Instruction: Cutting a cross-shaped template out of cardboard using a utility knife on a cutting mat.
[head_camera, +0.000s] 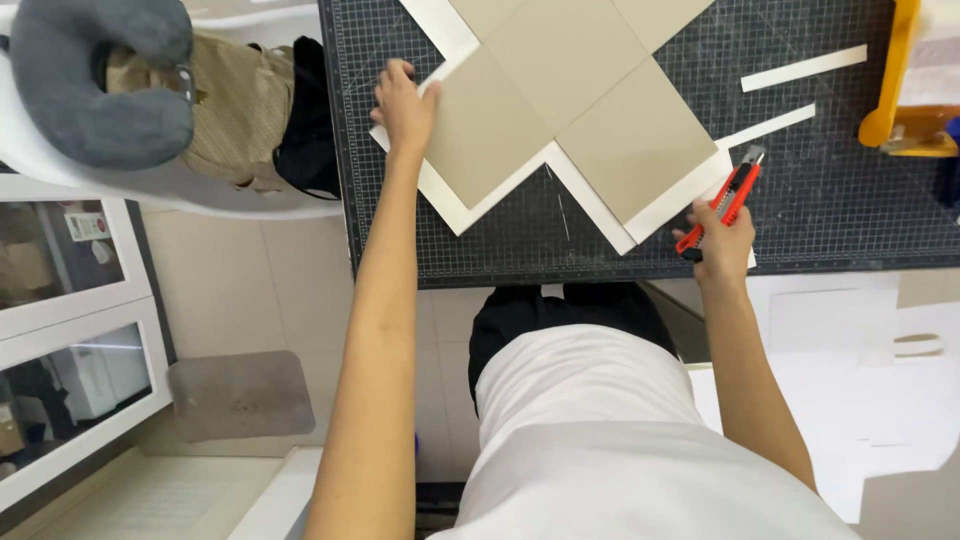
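Dark and gridded, a cutting mat (830, 215) covers the work table, seen from above the person who leans over it in a white shirt. On the mat lies a white sheet (600, 205) with square tan boards (560, 105) laid on it in a cross, narrow white margins showing along the near edges. The left hand (403, 105) presses flat on the left corner of the sheet, fingers spread and resting on the nearest tan board, gripping nothing. The right hand (722, 243) is closed around a red knife (722, 205), its tip lying at the right corner of the sheet, just beside the margin there. Two white strips (803, 68) lie loose on the mat beyond the knife, well apart from the sheet. At the far right edge stands a yellow tool (890, 90), only partly in view. Left of the table a white chair (180, 190) holds a grey neck pillow (100, 80) and a tan bag (240, 105), with a glass-fronted cabinet (70, 330) below it on the tiled floor. More pale sheets (860, 380) lie at the person's right side.
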